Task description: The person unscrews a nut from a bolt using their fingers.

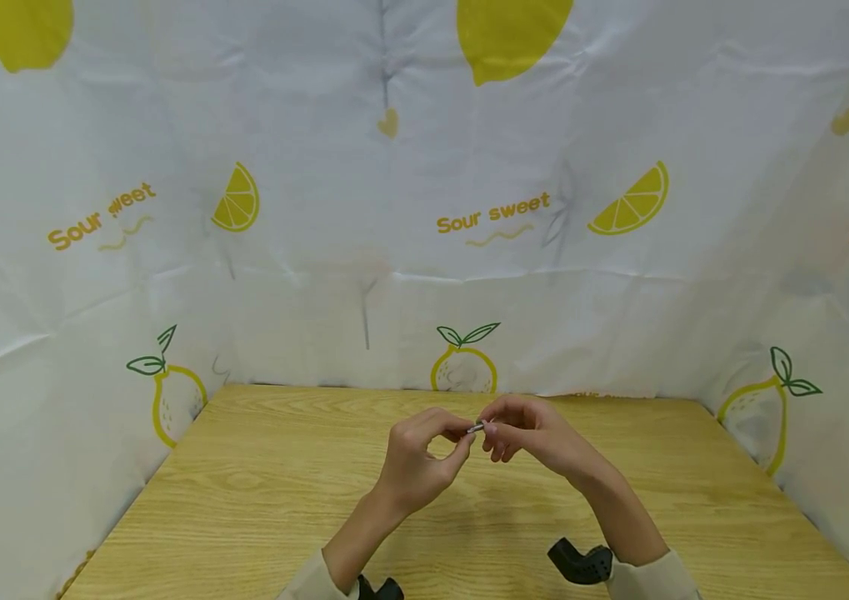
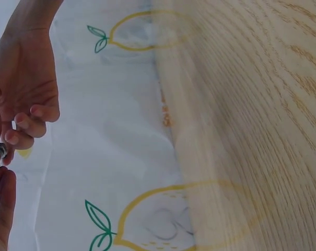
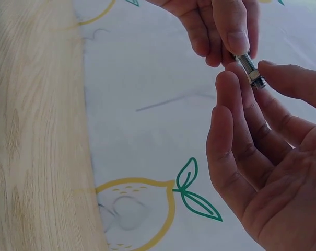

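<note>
A small silver threaded bolt (image 3: 246, 63) is held up between my two hands above the table. My left hand (image 1: 419, 463) pinches one end of it between thumb and fingertips, which hide that end. A hex nut (image 3: 254, 77) sits on the bolt near its other end, where the thread tip sticks out past it. The thumb and index finger of my right hand (image 1: 534, 432) pinch at the nut, and the other fingers are loosely bent. In the left wrist view, the metal (image 2: 0, 150) shows only partly at the left edge.
Below the hands lies a wood-grain table (image 1: 259, 483). White cloth (image 1: 319, 250) with lemon prints hangs behind it and along both sides. Black devices (image 1: 580, 562) are worn at the wrists, by the light sleeves (image 1: 652, 579).
</note>
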The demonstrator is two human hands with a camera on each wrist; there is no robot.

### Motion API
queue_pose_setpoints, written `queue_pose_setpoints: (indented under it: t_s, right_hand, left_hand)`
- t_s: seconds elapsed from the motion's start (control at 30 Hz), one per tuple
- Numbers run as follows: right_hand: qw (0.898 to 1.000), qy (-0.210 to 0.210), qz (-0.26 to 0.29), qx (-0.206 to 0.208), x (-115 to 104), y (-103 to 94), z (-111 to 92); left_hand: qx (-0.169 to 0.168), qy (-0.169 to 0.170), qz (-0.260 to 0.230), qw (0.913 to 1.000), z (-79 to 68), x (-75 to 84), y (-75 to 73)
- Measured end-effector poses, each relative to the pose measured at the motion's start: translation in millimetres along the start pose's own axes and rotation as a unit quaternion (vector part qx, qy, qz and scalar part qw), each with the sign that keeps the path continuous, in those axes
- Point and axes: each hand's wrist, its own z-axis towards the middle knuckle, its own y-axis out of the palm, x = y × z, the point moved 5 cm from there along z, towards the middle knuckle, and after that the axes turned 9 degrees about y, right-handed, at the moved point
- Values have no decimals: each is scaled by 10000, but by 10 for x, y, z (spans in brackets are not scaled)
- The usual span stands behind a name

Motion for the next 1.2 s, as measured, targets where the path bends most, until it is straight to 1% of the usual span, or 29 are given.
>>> queue_pose_setpoints:
  t_s: [0.17, 0.27, 0.37, 0.5, 0.63, 0.8, 1.03, 1.2]
  right_hand:
    - [9999, -90, 116, -11, -1, -5, -11]
    - [10000, -60, 73, 27, -4, -6, -12]
    - [9999, 53, -79, 110, -7, -10, -11]
    - [9986, 332, -344, 226, -2, -13, -1]
    - [9976, 479, -438, 259, 2, -11, 8]
    - [9986, 343, -364, 172, -1, -1, 5]
    - [9999, 72, -102, 47, -12, -2, -14]
    - [9999, 73, -12, 79, -22, -11, -21]
  left_hand:
    - [-39, 20, -32, 10000, 0, 9, 1]
    - [-38, 26, -32, 10000, -1, 10, -1]
    - [-31, 24, -10, 10000, 0, 15, -4]
    - [-25, 22, -1, 10000, 5, 24, -8]
    - [-29, 30, -4, 10000, 8, 27, -9]
    - [-34, 39, -26, 10000, 15, 27, -9]
    - [-8, 10, -86, 10000, 23, 33, -10]
    - [11, 41, -91, 9999, 32, 41, -13]
